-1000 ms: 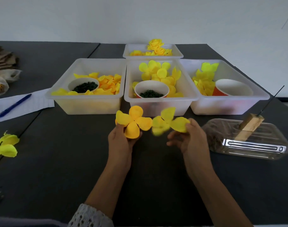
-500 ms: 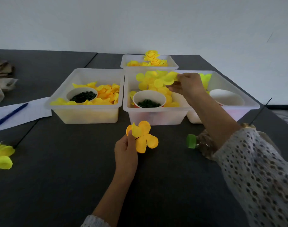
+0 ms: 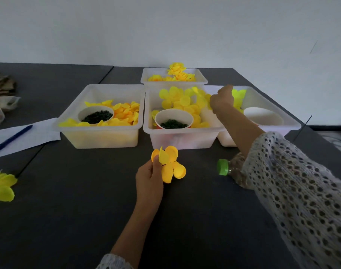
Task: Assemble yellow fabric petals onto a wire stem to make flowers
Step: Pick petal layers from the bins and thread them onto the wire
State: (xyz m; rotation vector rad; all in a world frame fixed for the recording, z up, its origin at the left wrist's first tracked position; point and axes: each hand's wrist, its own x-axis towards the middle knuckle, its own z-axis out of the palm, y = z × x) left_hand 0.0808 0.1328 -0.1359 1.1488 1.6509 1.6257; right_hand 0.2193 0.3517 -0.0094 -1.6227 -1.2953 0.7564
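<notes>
My left hand pinches an orange-yellow fabric flower of several round petals, held up just above the dark table in front of the middle bin. My right hand reaches forward over the edge between the middle bin and the right bin, fingers curled, its back toward me. Lime petals show right behind it; whether it holds one is hidden. A thin dark wire sticks up at the right, its base hidden by my sleeve.
The left bin holds orange-yellow petals and a cup of dark green bits; the middle bin has another such cup. Finished flowers fill the back bin. A green-capped bottle lies under my right arm. Paper and pen, lime petals lie left.
My right hand carried its lime-yellow petal piece from beside the flower up over the bins and now sits further right. My left hand turned the flower slightly.
</notes>
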